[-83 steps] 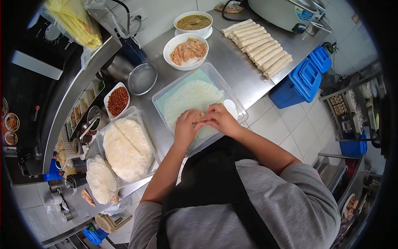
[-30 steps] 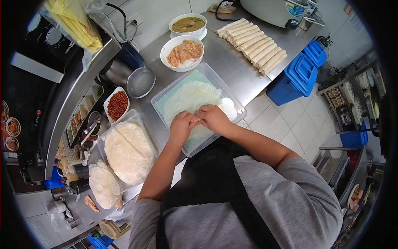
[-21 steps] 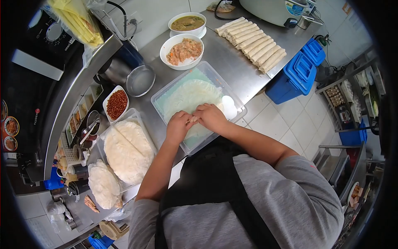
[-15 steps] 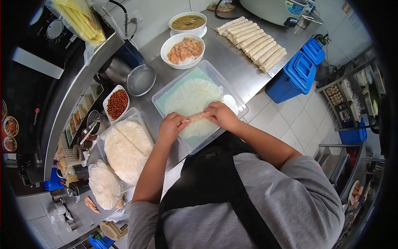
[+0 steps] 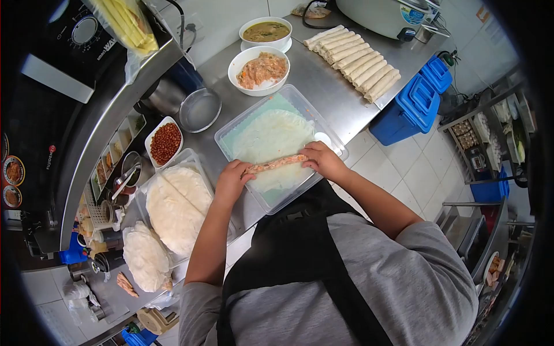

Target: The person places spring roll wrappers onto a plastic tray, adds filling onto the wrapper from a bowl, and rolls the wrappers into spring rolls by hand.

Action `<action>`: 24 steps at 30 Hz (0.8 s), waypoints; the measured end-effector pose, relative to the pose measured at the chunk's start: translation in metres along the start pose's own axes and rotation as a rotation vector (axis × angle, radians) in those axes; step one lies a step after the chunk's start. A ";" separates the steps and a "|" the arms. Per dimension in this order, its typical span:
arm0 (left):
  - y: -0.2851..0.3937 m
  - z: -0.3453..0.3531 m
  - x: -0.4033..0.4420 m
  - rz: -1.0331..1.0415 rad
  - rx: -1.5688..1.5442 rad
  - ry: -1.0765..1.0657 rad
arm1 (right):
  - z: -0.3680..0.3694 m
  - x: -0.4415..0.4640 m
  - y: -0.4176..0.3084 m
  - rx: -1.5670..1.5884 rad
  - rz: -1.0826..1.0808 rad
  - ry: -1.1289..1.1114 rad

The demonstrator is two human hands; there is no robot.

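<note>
Left hand [image 5: 232, 177]: fingers pinched nearly closed on the meat strip's left end
Right hand [image 5: 323, 160]: likewise, right end
Meat strip [image 5: 277, 164]: frame centre, across pale wrapper [image 5: 274, 130] inside clear tray [image 5: 317, 118]
Near bowl [image 5: 259, 91]: upper middle, minced meat
Far bowl [image 5: 281, 43]: above it, greenish soup
White dish [image 5: 181, 139]: centre-left, reddish pieces, perhaps peanuts
Clear tub [image 5: 202, 172]: lower left, pale sheets [image 5: 178, 205]

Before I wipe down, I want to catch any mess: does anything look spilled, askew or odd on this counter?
One oddity: a small pinkish piece, too unclear to name, lies loose on the metal counter beside the pale bundle, with no dish visible under it. I see no obvious spill; the strip of filling rests on the wrapper.
</note>
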State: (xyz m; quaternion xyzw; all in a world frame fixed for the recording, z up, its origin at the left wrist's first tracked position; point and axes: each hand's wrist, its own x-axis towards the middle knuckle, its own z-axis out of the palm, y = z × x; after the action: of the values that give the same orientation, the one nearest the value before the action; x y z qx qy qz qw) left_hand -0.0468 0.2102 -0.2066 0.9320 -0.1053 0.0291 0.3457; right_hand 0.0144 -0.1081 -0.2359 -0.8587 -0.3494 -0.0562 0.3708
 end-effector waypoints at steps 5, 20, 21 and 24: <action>0.000 0.002 -0.002 0.024 0.031 0.108 | -0.007 0.000 0.008 0.021 -0.026 -0.074; 0.023 0.013 -0.015 -0.228 0.127 0.205 | -0.015 0.217 0.024 -0.374 -0.088 -0.232; 0.027 0.014 -0.017 -0.238 0.136 0.214 | -0.012 0.237 0.019 -0.365 -0.102 -0.233; 0.040 0.020 -0.017 -0.259 0.119 0.252 | -0.003 0.278 0.013 -0.399 0.067 -0.638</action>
State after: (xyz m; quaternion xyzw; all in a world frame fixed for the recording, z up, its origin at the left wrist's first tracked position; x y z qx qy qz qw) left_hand -0.0721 0.1705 -0.1986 0.9455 0.0617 0.1071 0.3012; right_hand 0.2318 0.0382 -0.1427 -0.8993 -0.4012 0.1594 0.0703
